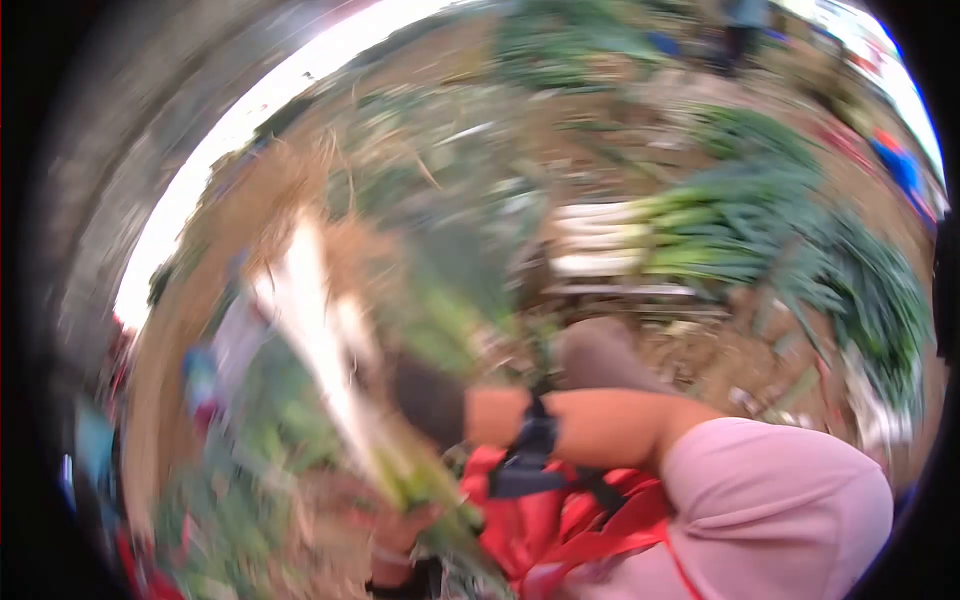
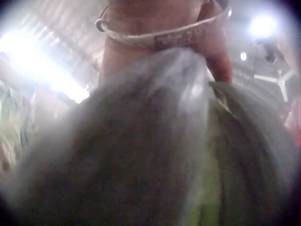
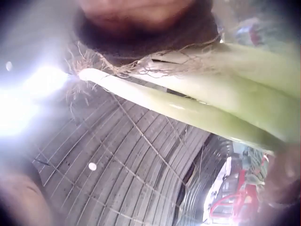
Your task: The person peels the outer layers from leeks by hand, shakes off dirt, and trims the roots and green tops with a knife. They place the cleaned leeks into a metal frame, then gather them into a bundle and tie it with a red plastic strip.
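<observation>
The left hand grasps the green leafy end of long pale-stalked leeks. The dark-gloved right hand lies against their stalks; I cannot tell whether it grips them.

Leeks pale green; sleeve pink; apron red.

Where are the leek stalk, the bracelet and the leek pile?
leek stalk (image 3: 188,112), right wrist view, on its pale shaft
bracelet (image 2: 160,40), left wrist view, on the metal band
leek pile (image 1: 600,240), head view, on the white ends

L hand w/ silver bangle up top; blurred grey-green leeks fill frame below.
</observation>
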Tool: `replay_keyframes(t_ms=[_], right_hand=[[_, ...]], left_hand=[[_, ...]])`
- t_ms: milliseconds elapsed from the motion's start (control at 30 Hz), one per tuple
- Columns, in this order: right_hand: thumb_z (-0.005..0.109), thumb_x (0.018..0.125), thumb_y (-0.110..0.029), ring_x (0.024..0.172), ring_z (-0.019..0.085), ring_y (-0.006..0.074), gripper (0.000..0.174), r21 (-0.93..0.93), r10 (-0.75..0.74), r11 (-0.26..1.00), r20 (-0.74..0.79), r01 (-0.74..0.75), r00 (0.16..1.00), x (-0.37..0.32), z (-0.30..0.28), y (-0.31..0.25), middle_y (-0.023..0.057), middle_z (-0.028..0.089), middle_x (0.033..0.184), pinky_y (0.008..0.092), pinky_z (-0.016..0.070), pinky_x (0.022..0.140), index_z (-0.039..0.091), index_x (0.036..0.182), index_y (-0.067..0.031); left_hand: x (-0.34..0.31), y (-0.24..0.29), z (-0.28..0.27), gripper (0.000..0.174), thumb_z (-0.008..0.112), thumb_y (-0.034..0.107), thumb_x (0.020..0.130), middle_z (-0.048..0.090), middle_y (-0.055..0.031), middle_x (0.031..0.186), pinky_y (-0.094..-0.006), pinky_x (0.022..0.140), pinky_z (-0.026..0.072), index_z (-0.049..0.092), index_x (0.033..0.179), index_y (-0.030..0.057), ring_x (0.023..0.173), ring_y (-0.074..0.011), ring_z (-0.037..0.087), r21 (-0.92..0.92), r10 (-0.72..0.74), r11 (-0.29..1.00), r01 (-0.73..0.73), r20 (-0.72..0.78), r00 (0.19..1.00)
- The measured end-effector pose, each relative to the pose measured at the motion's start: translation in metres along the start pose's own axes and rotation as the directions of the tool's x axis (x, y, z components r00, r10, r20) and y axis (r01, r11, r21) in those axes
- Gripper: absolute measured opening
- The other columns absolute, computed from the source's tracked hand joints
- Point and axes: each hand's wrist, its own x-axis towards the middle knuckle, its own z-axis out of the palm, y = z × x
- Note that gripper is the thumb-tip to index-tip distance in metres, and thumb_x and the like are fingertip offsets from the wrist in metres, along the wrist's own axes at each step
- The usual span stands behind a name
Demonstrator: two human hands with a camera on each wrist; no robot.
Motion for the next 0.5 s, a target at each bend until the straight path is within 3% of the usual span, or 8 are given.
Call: replay_keyframes(t_ms=[67,167,267,300,333,367,433,500], right_hand=[[0.058,0.091,-0.031,0.065,0.055,0.0171,0.027,0.041,-0.052,0.997,-0.172,0.059,0.984,0.014,-0.022,0.006,0.0056,0.054,0.066,0.0339,0.0462,0.065,0.057,0.081,-0.0067],[0.055,0.092,-0.028,0.064,0.055,0.0189,0.024,0.071,-0.14,0.983,-0.302,0.169,0.943,0.056,-0.059,0.0,0.0061,0.051,0.062,0.035,0.0465,0.065,0.055,0.076,-0.0092],[0.056,0.093,-0.033,0.059,0.059,0.0165,0.027,0.121,-0.168,0.972,-0.235,0.2,0.957,0.097,-0.132,-0.029,0.0047,0.055,0.064,0.0357,0.0477,0.054,0.056,0.078,-0.0108],[0.057,0.092,-0.029,0.053,0.057,0.0184,0.021,0.497,0.099,0.866,-0.257,0.044,0.961,0.093,-0.138,-0.058,0.0046,0.057,0.066,0.0383,0.0461,0.046,0.057,0.08,-0.0113],[0.057,0.092,-0.029,0.052,0.057,0.0188,0.021,0.038,-0.415,0.904,-0.172,0.427,0.894,0.094,-0.15,-0.067,0.005,0.057,0.067,0.0381,0.046,0.046,0.057,0.081,-0.011],[0.056,0.092,-0.029,0.052,0.057,0.0192,0.021,-0.318,-0.814,0.56,-0.039,0.765,0.58,0.094,-0.163,-0.077,0.0054,0.058,0.068,0.0378,0.0459,0.046,0.057,0.081,-0.0107],[0.051,0.092,-0.024,0.063,0.06,0.0219,0.018,-0.153,-0.449,0.893,-0.253,0.423,0.857,0.116,-0.174,-0.07,0.0094,0.062,0.077,0.0381,0.0483,0.054,0.061,0.088,-0.0094],[0.047,0.093,-0.02,0.074,0.064,0.0246,0.021,0.104,0.056,0.994,-0.343,-0.021,0.938,0.133,-0.183,-0.06,0.0135,0.066,0.085,0.0384,0.0507,0.062,0.064,0.094,-0.0081]], left_hand=[[0.034,0.024,0.035,0.057,0.077,0.01,0.069,0.065,-0.0134,0.097,-0.0364,0.081,0.0521,0.054,0.12,-0.0018,0.091,-0.0239,0.063,0.024,-0.081,0.997,0.079,0.159,0.984],[0.068,0.003,0.033,0.056,0.075,0.008,0.069,0.066,-0.0154,0.095,-0.0338,0.075,0.0533,0.053,0.119,-0.0045,0.086,-0.0247,0.065,0.108,-0.157,0.984,0.14,0.175,0.972],[0.073,0.007,0.063,0.054,0.075,0.008,0.069,0.066,-0.0149,0.094,-0.0331,0.073,0.0532,0.054,0.117,-0.0046,0.085,-0.0239,0.065,0.14,-0.237,0.965,0.219,0.121,0.964],[0.07,0.008,0.071,0.053,0.075,0.008,0.069,0.066,-0.0147,0.094,-0.0328,0.073,0.0532,0.054,0.116,-0.0046,0.084,-0.0236,0.065,0.138,-0.255,0.961,0.24,0.104,0.961],[0.07,0.009,0.079,0.052,0.075,0.009,0.069,0.066,-0.0146,0.094,-0.0326,0.072,0.0532,0.055,0.116,-0.0046,0.084,-0.0234,0.065,0.142,-0.274,0.955,0.261,0.088,0.958],[0.069,0.01,0.087,0.052,0.075,0.009,0.069,0.066,-0.0144,0.094,-0.0323,0.072,0.0531,0.055,0.115,-0.0046,0.083,-0.0231,0.065,0.147,-0.291,0.949,0.278,0.077,0.954],[0.06,0.012,0.094,0.05,0.075,0.009,0.069,0.066,-0.014,0.094,-0.0318,0.071,0.0531,0.056,0.114,-0.0047,0.082,-0.0225,0.065,0.134,-0.302,0.946,0.295,0.032,0.953],[0.055,0.013,0.102,0.049,0.075,0.009,0.069,0.066,-0.0137,0.094,-0.0313,0.07,0.053,0.057,0.112,-0.0048,0.081,-0.022,0.065,0.124,-0.299,0.947,0.295,0.011,0.954]])
